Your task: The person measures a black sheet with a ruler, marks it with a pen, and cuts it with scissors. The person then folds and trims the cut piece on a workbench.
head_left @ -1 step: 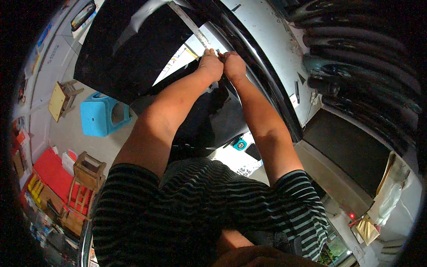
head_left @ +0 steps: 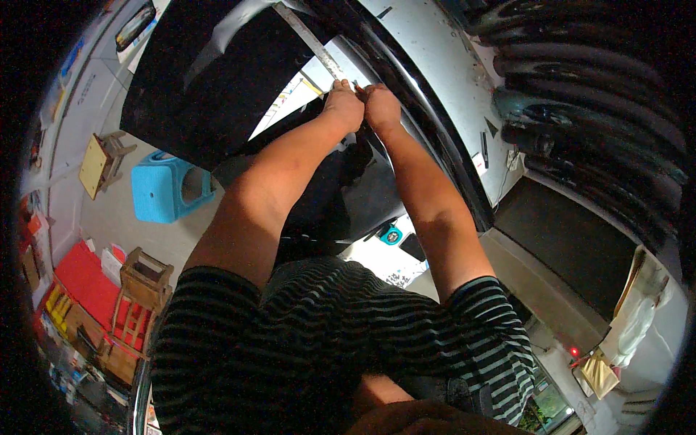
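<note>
Both my arms stretch forward, hands side by side. My left hand [head_left: 342, 105] is curled at the lower end of a thin metal strip [head_left: 312, 43]. That strip runs along the edge of a large black panel [head_left: 210, 80]. My right hand [head_left: 380, 107] touches the left one and pinches the curved black trim [head_left: 435, 145] that borders a silver car body panel [head_left: 449, 65]. A small object shows between the fingertips, too small to identify. My fingers are mostly hidden behind the backs of my hands.
Dark tyres [head_left: 594, 94] are stacked at the right. On the floor to the left stand a blue plastic stool [head_left: 170, 187], two wooden stools [head_left: 145, 279] [head_left: 101, 159] and a red mat [head_left: 80, 268]. A small teal round object [head_left: 391, 233] lies below my arms.
</note>
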Tool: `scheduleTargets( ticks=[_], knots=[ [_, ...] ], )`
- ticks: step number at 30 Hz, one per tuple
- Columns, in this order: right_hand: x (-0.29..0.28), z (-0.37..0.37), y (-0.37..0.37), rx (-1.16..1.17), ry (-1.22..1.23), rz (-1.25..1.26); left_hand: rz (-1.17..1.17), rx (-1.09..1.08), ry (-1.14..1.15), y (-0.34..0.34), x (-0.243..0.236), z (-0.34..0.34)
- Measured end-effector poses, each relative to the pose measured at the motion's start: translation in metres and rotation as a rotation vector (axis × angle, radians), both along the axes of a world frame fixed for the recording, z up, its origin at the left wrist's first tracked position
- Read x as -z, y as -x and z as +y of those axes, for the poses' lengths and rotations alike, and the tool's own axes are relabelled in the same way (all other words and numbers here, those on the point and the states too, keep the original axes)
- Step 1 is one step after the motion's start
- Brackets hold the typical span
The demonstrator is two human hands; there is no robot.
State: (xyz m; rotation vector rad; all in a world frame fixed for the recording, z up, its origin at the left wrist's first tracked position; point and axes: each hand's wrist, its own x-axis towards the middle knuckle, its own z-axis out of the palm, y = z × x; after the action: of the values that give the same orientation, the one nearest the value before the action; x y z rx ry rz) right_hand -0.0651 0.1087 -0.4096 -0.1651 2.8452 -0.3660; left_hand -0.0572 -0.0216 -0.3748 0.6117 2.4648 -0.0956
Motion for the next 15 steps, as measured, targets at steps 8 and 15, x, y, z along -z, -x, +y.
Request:
scheduleTargets(
  ticks=[8, 15],
  knots=[
    [0.0, 0.009, -0.009, -0.018, -0.017, 0.0, -0.032, 0.058, 0.06, 0.006, 0.009, 0.009],
    [0.002, 0.019, -0.018, -0.028, -0.05, 0.003, -0.062, 0.051, 0.085, 0.007, 0.005, 0.011]
  ],
)
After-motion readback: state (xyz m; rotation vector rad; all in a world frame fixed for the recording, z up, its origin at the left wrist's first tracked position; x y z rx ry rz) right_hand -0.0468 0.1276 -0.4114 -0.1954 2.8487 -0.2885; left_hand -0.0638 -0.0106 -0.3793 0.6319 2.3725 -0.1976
